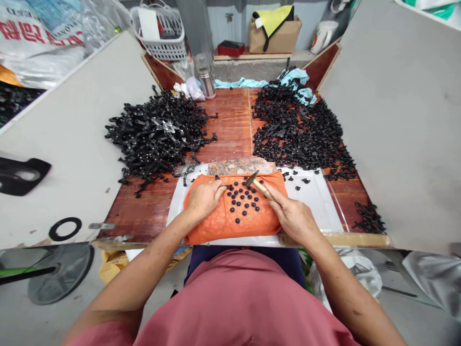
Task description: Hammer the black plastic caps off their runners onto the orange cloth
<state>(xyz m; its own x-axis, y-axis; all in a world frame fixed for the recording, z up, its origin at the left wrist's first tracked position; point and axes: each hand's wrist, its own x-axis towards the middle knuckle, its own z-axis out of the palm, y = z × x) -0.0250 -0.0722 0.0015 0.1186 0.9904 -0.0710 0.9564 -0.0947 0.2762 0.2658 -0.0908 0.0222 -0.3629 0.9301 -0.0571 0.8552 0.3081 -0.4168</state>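
An orange cloth pad (230,223) lies on a white sheet (317,202) at the near edge of a wooden table (230,129). Several small black round parts (245,201) are scattered on the cloth. My left hand (203,198) rests on the cloth's left side, fingers pinched on a small black piece at its tips. My right hand (293,216) is wrapped round the wooden handle of a small hammer (256,181), whose head hangs over the far edge of the cloth.
A heap of black strap-like parts (158,134) lies at the left, a larger heap of small black parts (302,129) at the right. White boards wall both sides. A steel flask (207,81) and a basket (160,31) stand at the back.
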